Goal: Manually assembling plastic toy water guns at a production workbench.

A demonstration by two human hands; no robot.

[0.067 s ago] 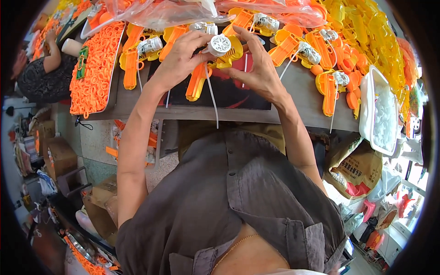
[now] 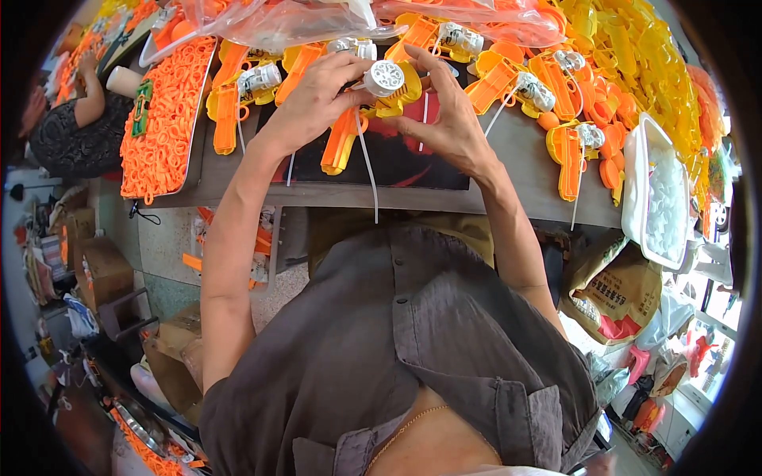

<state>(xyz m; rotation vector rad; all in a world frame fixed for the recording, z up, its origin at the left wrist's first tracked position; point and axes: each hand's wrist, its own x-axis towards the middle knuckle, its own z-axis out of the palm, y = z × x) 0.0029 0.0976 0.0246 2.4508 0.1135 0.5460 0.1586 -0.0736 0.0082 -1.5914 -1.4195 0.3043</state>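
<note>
A toy gun [image 2: 341, 143] with an orange grip and yellow body lies before me, a thin white strip hanging from it. My left hand [image 2: 317, 99] pinches the white round mechanism [image 2: 383, 78], which has a patterned disc face, at the gun's upper part. My right hand [image 2: 444, 115] is spread around the other side of the yellow body [image 2: 406, 91]. Its thumb lies near the lower edge and its index finger near the top; whether they touch is hard to tell.
Similar toy guns [image 2: 226, 119] lie left and right on the grey table [image 2: 492, 194]. An orange-parts tray [image 2: 167, 119] stands left; a white bin [image 2: 635, 174] of translucent pieces stands right. Yellow parts [image 2: 643, 71] are heaped far right. A person's arm [image 2: 91, 91] shows far left.
The white mechanism and my left fingertips have shifted very slightly right. My right hand looks nearly unmoved.
</note>
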